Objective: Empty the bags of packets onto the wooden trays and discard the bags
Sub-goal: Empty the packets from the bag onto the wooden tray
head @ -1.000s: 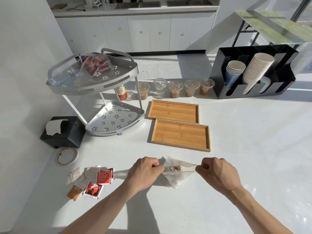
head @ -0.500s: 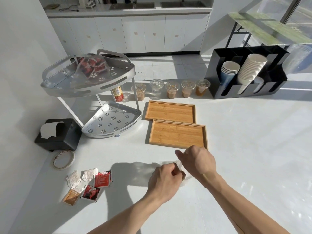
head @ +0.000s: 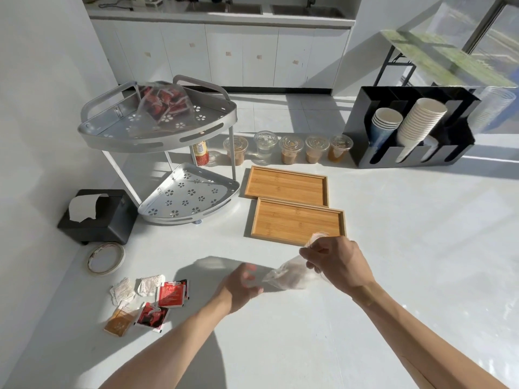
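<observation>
A: What is the right hand [head: 335, 265] doing?

B: It is closed around one end of a clear plastic bag [head: 289, 276], gripping it just above the desk [head: 421, 248], beside the near edge of the nearer wooden tray [head: 297, 221]. The bag hangs low and slack from that grip toward the left.

A: And the left hand [head: 243, 286]?

B: It is blurred. The fingers look loosely spread and just off the bag's free end; I cannot tell whether they touch it.

A: Are there packets in that bag?

B: Something brownish shows through the film, but it is too smeared to name.

A: Which step would you say this is?

B: I judge it the emptying step for this bag: it is held right at the tray, and both the nearer tray and the farther wooden tray [head: 286, 185] are bare.

A: What does the next move call for?

B: Getting the open mouth over the tray and the closed end lifted, so the contents slide onto the wood and not over the low rim onto the desk.

A: What else is left?

B: A second bag of red packets [head: 163, 106] lies on the top tier of the corner rack [head: 157, 136] toward the desk's far left. Loose packets [head: 146, 301] sit near the left edge.
</observation>
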